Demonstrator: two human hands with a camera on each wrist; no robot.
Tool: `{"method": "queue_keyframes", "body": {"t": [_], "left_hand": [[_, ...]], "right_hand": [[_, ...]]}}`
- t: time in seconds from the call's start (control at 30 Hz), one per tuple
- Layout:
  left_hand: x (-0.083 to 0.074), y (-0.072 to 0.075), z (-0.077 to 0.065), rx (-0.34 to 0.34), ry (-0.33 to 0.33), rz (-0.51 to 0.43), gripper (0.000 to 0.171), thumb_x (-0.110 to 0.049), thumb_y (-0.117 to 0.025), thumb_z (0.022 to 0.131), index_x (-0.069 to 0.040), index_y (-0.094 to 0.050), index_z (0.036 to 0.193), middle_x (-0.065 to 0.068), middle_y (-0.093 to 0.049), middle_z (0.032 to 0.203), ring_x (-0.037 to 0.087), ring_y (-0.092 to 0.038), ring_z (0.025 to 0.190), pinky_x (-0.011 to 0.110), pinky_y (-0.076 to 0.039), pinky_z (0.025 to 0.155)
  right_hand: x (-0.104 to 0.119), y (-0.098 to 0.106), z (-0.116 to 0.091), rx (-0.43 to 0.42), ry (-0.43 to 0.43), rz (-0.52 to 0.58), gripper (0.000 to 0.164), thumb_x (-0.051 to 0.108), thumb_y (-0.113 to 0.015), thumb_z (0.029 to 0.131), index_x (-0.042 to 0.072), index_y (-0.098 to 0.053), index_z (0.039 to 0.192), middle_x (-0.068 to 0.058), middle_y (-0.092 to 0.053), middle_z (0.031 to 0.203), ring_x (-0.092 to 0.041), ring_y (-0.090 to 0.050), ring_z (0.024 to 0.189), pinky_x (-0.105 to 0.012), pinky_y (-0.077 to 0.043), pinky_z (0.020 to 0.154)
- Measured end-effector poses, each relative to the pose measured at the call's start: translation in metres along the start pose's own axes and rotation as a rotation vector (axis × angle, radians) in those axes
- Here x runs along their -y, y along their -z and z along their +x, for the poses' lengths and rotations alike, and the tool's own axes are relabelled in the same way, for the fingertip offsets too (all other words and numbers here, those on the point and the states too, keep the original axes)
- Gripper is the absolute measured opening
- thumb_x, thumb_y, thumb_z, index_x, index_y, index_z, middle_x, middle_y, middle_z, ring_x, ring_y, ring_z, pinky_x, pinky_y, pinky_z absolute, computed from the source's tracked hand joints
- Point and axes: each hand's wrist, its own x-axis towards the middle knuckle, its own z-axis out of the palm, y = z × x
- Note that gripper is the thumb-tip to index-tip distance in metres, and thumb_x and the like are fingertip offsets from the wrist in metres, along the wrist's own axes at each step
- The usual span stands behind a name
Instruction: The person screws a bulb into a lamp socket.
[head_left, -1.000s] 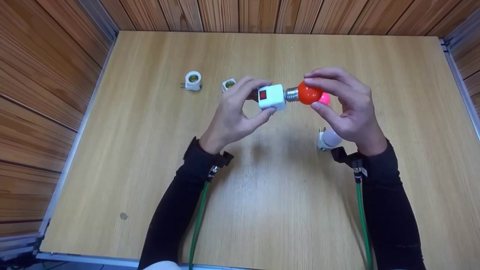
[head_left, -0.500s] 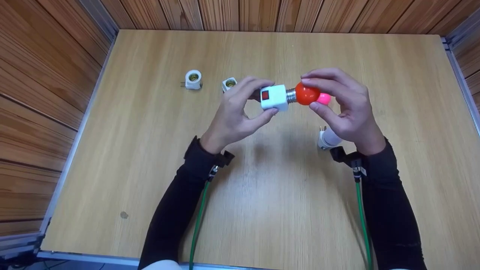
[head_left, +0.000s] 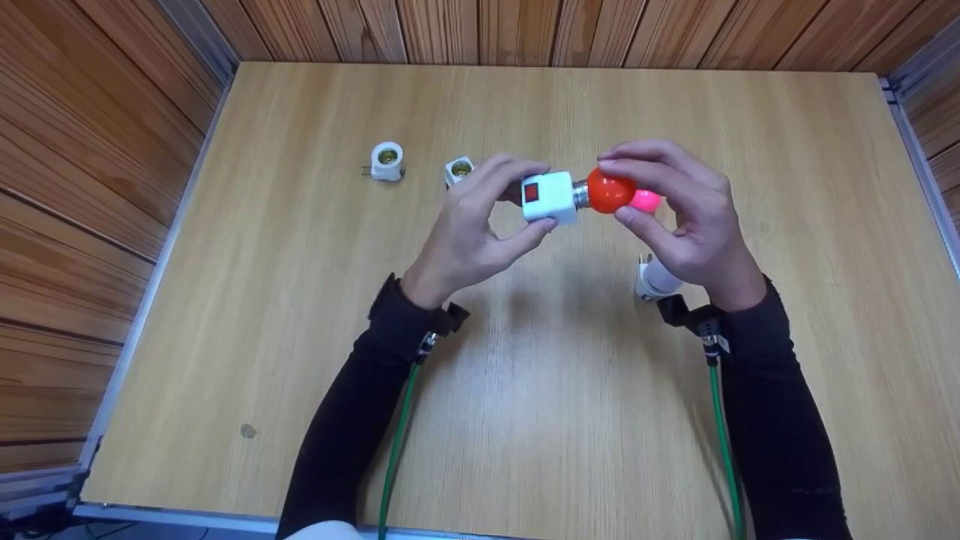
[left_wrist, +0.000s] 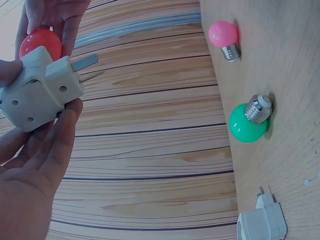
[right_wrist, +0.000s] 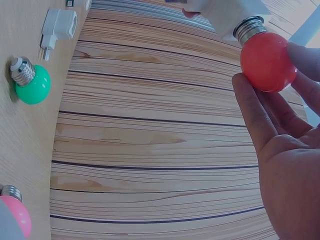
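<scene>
Above the table, my left hand (head_left: 461,231) grips a white plug-in lamp socket (head_left: 549,197) between thumb and fingers. A red rocker switch (head_left: 532,193) shows on its upper face, and flat metal prongs (left_wrist: 85,62) stick out in the left wrist view. My right hand (head_left: 697,221) pinches a red light bulb (head_left: 610,191) by its round glass. The bulb's silver screw base (right_wrist: 248,29) points into the socket's mouth, with part of the thread inside and a few turns showing. Both are held roughly in line, level with each other.
Two white sockets, one (head_left: 387,162) at the back left and another (head_left: 459,170) partly behind my left hand, stand on the table. A pink bulb (left_wrist: 223,34) and a green bulb (left_wrist: 248,123) lie beyond my hands. A socket with a pale bulb (head_left: 654,280) lies by my right wrist.
The red bulb has moved left with my right hand, and less of its thread shows outside the socket. My left hand has shifted slightly right, then stayed nearly still.
</scene>
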Motion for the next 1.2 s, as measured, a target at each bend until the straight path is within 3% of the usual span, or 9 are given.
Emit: {"method": "queue_keyframes", "body": {"t": [0.3,0.73,1.0,1.2], "left_hand": [[0.0000,-0.0017,0.0005,-0.004,-0.019,0.006,0.050,-0.025,-0.079,0.097,0.005,-0.064,0.135,0.016,-0.069,0.124,0.018,-0.069,0.104,0.026,-0.064,0.095],[0.0000,-0.0015,0.0000,0.009,0.005,0.005,0.050,-0.025,-0.079,0.097,0.003,-0.064,0.136,0.016,-0.069,0.125,0.018,-0.068,0.107,0.029,-0.064,0.096],[-0.0003,-0.0019,-0.0009,0.016,0.023,0.007,0.050,-0.025,-0.079,0.097,0.002,-0.063,0.136,0.015,-0.069,0.126,0.017,-0.069,0.107,0.023,-0.062,0.097],[0.0007,-0.0034,-0.0004,0.004,0.022,0.001,0.049,-0.024,-0.079,0.097,0.002,-0.064,0.135,0.016,-0.069,0.126,0.018,-0.068,0.107,0.027,-0.063,0.096]], "right_hand": [[-0.0019,-0.0028,-0.0008,0.014,0.003,-0.039,0.041,-0.013,-0.073,0.080,-0.005,-0.074,0.121,-0.029,-0.071,0.119,-0.010,-0.068,0.122,-0.017,-0.058,0.105],[-0.0032,-0.0017,-0.0008,0.042,-0.002,-0.047,0.041,-0.010,-0.073,0.083,-0.004,-0.073,0.124,-0.028,-0.071,0.122,-0.008,-0.068,0.123,-0.018,-0.057,0.107],[-0.0026,-0.0009,-0.0015,0.063,-0.016,-0.045,0.041,-0.011,-0.072,0.084,-0.003,-0.073,0.124,-0.027,-0.071,0.124,-0.008,-0.068,0.122,-0.017,-0.057,0.108],[-0.0025,0.0025,-0.0004,0.087,-0.026,-0.038,0.040,-0.009,-0.075,0.081,-0.003,-0.072,0.121,-0.026,-0.070,0.126,-0.006,-0.068,0.122,-0.016,-0.057,0.106]]}}
